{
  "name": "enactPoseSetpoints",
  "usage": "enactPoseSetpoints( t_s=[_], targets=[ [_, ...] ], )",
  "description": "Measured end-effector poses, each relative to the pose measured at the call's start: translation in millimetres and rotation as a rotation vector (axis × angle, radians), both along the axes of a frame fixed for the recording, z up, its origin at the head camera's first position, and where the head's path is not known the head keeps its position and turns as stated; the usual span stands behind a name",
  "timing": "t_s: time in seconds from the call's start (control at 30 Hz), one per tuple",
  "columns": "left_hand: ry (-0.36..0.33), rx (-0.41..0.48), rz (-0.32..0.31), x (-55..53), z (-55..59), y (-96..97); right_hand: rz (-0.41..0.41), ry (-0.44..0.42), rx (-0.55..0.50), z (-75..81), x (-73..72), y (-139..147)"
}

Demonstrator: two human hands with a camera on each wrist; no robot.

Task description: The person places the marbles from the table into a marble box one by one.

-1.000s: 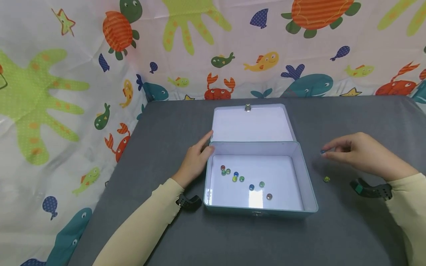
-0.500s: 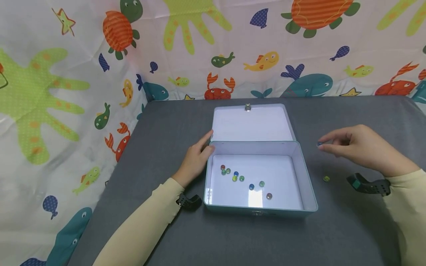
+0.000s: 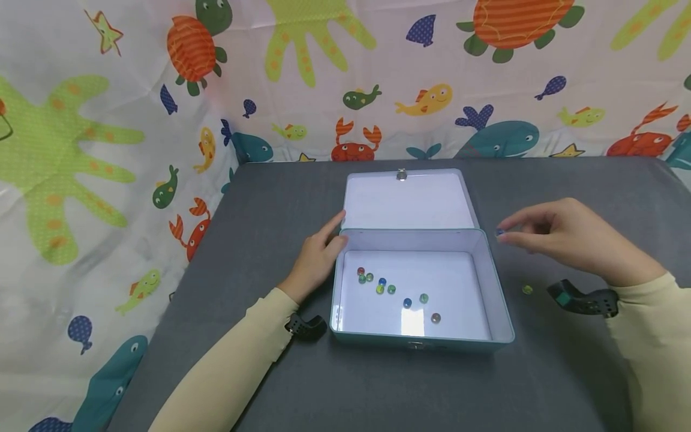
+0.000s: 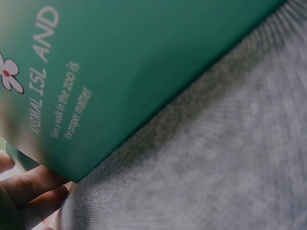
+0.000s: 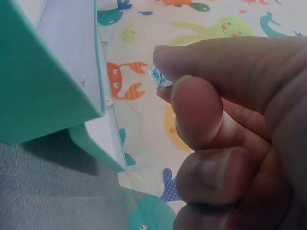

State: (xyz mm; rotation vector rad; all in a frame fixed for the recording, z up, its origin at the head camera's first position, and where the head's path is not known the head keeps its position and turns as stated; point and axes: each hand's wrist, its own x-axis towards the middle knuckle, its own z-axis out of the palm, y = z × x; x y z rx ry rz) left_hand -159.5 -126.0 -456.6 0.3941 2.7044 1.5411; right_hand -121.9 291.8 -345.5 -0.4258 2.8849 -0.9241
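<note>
In the head view, my right hand [image 3: 572, 243] pinches a clear blue marble [image 5: 159, 76] between thumb and index finger. It hovers just right of a green tin box [image 3: 421, 344], near its back right corner. My left hand [image 3: 315, 261] touches the box's back left corner, with the thumb at the rim and the index finger reaching to the lid [image 3: 407, 201]. The box stands with its lid laid back, showing a white inside. Several glass marbles [image 3: 407, 303] lie scattered on its floor. One yellow-green marble [image 3: 527, 290] rests on the cloth to the right.
Grey cloth [image 3: 410, 390] covers the table. Behind and to the left hangs a white curtain [image 3: 308, 120] printed with sea animals. The left wrist view shows lettering on the box's green side [image 4: 158, 62].
My right hand has risen slightly and moved left toward the box, carrying the pinched marble. The left hand and the box stay in place.
</note>
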Motion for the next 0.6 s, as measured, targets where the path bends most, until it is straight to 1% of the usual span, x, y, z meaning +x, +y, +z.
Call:
enactPoseSetpoints(
  t_s=[0.17, 0.33, 0.43, 0.6],
  targets=[
    [-0.006, 0.004, 0.006, 0.4, 0.8, -0.4, 0.028, 0.011, -0.016, 0.8, -2.2, -6.3],
    [-0.002, 0.005, 0.012, 0.2, 0.4, -0.8, 0.050, 0.030, -0.011, 3.4, -5.2, -13.8],
    [0.000, 0.003, 0.016, -0.2, -0.4, -0.4, 0.039, 0.019, -0.007, 5.5, -7.8, -20.2],
    [-0.005, -0.001, 0.024, -0.9, -0.8, 1.2, 0.048, -0.010, 0.000, 6.4, -12.7, -30.4]
  ],
)
